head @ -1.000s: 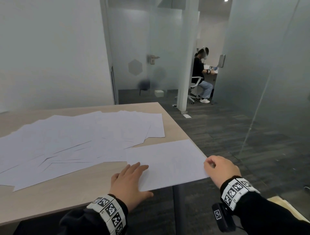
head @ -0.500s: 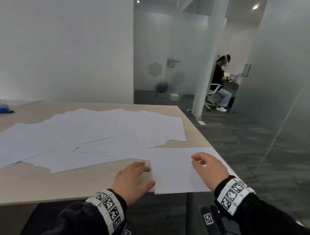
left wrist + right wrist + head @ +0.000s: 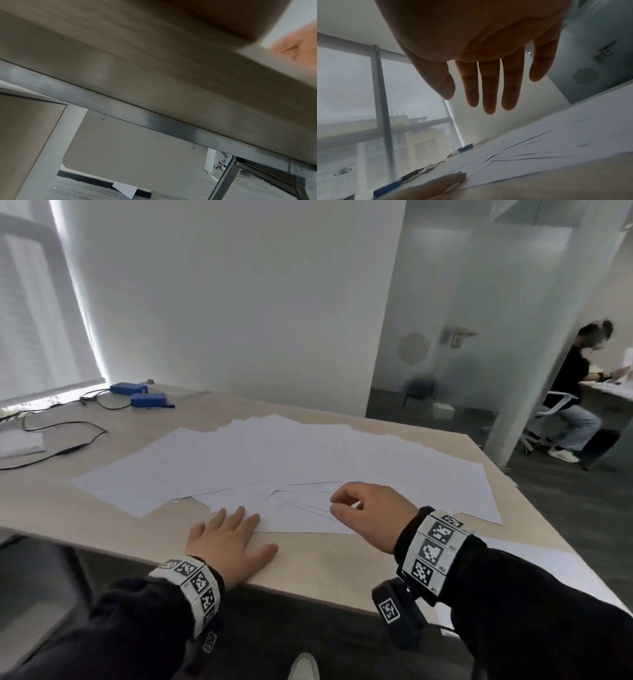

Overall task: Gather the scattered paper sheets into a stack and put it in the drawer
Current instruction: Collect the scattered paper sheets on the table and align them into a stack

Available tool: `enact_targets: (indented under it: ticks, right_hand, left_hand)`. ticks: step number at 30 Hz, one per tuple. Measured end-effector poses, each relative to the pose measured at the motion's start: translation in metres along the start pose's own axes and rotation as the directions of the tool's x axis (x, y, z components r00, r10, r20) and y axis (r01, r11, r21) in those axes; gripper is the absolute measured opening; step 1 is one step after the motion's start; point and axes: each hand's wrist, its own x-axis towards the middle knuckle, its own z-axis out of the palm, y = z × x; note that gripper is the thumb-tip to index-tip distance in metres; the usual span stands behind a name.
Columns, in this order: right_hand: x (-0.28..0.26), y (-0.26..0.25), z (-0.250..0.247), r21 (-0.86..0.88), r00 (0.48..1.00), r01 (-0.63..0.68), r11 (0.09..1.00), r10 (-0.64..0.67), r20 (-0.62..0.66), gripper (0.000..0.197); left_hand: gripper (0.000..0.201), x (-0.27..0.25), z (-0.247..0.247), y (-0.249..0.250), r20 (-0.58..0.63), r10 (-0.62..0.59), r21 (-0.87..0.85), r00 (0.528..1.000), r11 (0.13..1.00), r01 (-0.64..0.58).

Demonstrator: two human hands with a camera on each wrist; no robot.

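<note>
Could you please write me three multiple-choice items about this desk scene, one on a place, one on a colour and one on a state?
1. Where does the left hand rest?
A. flat on the light wooden table at the near edge of the scattered white paper sheets
B. on the floor
C. on a chair

2. What colour are the two box-shaped devices at the table's far corner?
A. red
B. blue
C. yellow

3. How is the right hand?
A. gripping a stack
B. flat on the table
C. raised above the sheets, holding nothing

Answers: 1 A, its fingers reach the paper edge; 2 B, both look blue; 3 C, the wrist view shows bare, loosely extended fingers.
</note>
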Motion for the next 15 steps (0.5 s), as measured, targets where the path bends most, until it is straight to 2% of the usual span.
enact_targets:
  ticks: [5, 8, 12, 15]
  right_hand:
    - [0.073, -0.019, 0.016, -0.177, 0.995, -0.055, 0.983, 0.068, 0.07, 0.03]
    - [0.117, -0.012, 0.021, -0.349, 0.983, -0.121, 0.929, 0.16, 0.086, 0.035]
    - [0.162, 0.018, 0.015, -0.516, 0.935, -0.246, 0.82, 0.341, 0.096, 0.054]
    - [0.18, 0.049, 0.008, -0.561, 0.882, -0.355, 0.747, 0.467, 0.063, 0.072]
  left_hand:
    - [0.087, -0.003, -0.001, -0.012, -0.05, 0.045, -0.008, 0.998, 0.999, -0.045]
    - [0.088, 0.0, 0.001, -0.014, -0.021, 0.05, -0.025, 0.999, 0.998, -0.05]
    - [0.091, 0.004, 0.006, -0.014, 0.012, 0.062, -0.01, 0.998, 0.998, -0.062]
    - [0.092, 0.007, 0.008, -0.013, 0.011, 0.065, -0.015, 0.998, 0.998, -0.065]
